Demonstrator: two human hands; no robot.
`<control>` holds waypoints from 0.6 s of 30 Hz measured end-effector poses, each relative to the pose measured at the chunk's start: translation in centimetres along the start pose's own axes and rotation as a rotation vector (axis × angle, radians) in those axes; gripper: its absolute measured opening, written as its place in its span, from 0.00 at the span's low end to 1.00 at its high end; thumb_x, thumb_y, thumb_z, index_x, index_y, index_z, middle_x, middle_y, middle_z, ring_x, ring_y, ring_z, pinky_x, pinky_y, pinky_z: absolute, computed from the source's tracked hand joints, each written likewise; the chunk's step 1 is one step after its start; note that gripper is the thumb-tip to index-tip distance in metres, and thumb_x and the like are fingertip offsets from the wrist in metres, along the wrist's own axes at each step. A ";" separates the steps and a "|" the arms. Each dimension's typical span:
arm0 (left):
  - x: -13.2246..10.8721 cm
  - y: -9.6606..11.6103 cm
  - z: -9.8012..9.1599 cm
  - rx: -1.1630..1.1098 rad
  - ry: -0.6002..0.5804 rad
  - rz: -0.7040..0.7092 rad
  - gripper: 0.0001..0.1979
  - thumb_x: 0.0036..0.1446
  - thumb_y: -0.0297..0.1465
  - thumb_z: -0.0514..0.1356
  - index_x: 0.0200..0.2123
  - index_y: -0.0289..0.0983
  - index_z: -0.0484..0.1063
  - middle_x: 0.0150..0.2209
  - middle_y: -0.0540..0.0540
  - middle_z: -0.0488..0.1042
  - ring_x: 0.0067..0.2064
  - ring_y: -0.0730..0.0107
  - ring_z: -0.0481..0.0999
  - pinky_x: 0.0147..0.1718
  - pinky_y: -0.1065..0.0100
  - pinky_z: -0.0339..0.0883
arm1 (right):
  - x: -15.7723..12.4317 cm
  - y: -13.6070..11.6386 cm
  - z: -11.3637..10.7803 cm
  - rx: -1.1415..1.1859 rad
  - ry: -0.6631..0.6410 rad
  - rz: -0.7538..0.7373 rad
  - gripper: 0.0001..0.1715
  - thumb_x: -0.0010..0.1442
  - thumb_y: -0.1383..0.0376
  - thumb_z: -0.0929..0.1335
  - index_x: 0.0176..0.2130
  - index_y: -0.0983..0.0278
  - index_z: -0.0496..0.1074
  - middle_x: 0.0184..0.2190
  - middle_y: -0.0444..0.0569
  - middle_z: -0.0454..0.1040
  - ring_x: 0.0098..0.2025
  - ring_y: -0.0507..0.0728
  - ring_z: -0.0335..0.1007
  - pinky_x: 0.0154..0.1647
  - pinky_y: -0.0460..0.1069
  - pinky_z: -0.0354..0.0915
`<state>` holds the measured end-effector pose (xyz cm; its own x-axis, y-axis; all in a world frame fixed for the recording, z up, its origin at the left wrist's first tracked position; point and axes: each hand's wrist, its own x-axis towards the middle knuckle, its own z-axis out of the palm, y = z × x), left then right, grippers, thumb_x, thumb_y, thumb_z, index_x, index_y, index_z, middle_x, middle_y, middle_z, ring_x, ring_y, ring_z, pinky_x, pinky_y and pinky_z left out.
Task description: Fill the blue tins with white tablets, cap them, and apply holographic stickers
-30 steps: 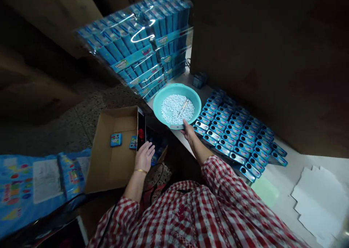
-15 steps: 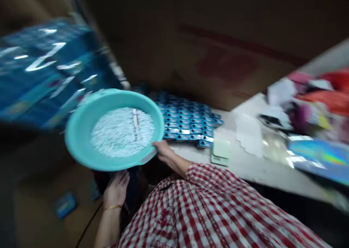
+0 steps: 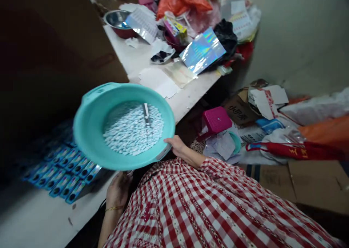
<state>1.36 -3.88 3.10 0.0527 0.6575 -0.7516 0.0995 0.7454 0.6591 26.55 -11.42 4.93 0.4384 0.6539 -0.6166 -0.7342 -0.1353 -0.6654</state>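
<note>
A turquoise plastic basin (image 3: 89,131) hangs in front of my body, slightly tilted. Many small white elongated pieces (image 3: 131,131) lie in its bottom, with a flat shiny metal handle (image 3: 146,112) sticking out of them; its lower end is buried. My right hand (image 3: 176,145) grips the basin's near right rim, thumb on top. Below the near left side of the basin is my left hand (image 3: 118,190), with a gold bracelet at the wrist. Its fingers look curled, around a small pale thing I cannot make out; the basin's edge partly hides them.
Rows of small blue boxes (image 3: 65,168) lie at left on the white table (image 3: 185,102). A large brown carton (image 3: 54,41) stands behind them. Bags, papers and a metal bowl (image 3: 118,20) crowd the far end. A pink stool (image 3: 217,120) and cartons (image 3: 319,182) are at right.
My view has swung to the right, and the basin has travelled with me in my right hand. The blue boxes now appear at left. My left hand's fingers, stretched out before, look curled.
</note>
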 end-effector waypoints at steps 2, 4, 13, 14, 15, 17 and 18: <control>0.1 0.1 2.7 -0.005 -0.039 -0.039 0.04 0.53 0.27 0.57 0.30 0.38 0.72 0.29 0.50 0.76 0.30 0.75 0.76 0.33 0.72 0.72 | 0.2 -1.0 -6.2 0.105 0.186 -0.096 0.13 0.33 0.69 0.70 0.27 0.68 0.73 0.23 0.45 0.76 0.27 0.53 0.68 0.31 0.47 0.66; 0.2 0.2 5.6 0.005 -0.072 -0.071 0.05 0.53 0.25 0.56 0.29 0.37 0.72 0.29 0.49 0.76 0.28 0.76 0.75 0.30 0.75 0.71 | 0.4 -1.8 -12.6 0.206 0.398 -0.151 0.14 0.32 0.70 0.70 0.27 0.68 0.73 0.24 0.46 0.77 0.29 0.55 0.70 0.33 0.48 0.67; -1.0 -1.2 20.0 0.108 -0.117 -0.098 0.05 0.50 0.23 0.60 0.32 0.34 0.73 0.28 0.47 0.77 0.27 0.76 0.76 0.27 0.76 0.71 | 6.3 -6.9 -36.4 0.274 0.922 -0.148 0.12 0.42 0.70 0.64 0.32 0.63 0.65 0.20 0.37 0.70 0.24 0.50 0.66 0.27 0.44 0.66; -1.2 -1.5 21.3 0.121 -0.120 -0.106 0.06 0.49 0.23 0.61 0.33 0.33 0.73 0.29 0.47 0.77 0.27 0.76 0.76 0.27 0.76 0.71 | 7.4 -7.4 -38.2 0.260 0.938 -0.136 0.12 0.43 0.69 0.64 0.33 0.63 0.65 0.20 0.37 0.69 0.24 0.49 0.66 0.26 0.44 0.66; -1.5 -1.7 22.3 0.131 -0.121 -0.112 0.07 0.48 0.23 0.62 0.33 0.33 0.73 0.29 0.46 0.77 0.27 0.75 0.76 0.27 0.75 0.71 | 8.6 -7.7 -39.8 0.241 0.946 -0.123 0.11 0.44 0.69 0.64 0.33 0.62 0.65 0.20 0.37 0.69 0.24 0.49 0.66 0.26 0.44 0.66; -1.9 -2.1 24.1 0.146 -0.121 -0.118 0.09 0.46 0.24 0.63 0.35 0.32 0.73 0.30 0.45 0.78 0.28 0.74 0.76 0.27 0.75 0.71 | 10.6 -8.2 -42.2 0.190 0.938 -0.098 0.10 0.47 0.66 0.64 0.33 0.62 0.65 0.21 0.38 0.69 0.25 0.49 0.67 0.26 0.44 0.66; -2.1 -2.2 24.8 0.152 -0.117 -0.118 0.11 0.46 0.25 0.64 0.36 0.32 0.72 0.30 0.45 0.78 0.28 0.74 0.76 0.28 0.75 0.71 | 11.4 -8.2 -42.9 0.157 0.918 -0.089 0.09 0.48 0.64 0.64 0.34 0.62 0.65 0.22 0.38 0.69 0.25 0.49 0.67 0.27 0.44 0.66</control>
<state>25.70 -9.63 2.55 0.1457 0.5432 -0.8268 0.2603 0.7853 0.5618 59.84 -34.80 -14.67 0.6852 -0.1961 -0.7014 -0.7103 0.0333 -0.7031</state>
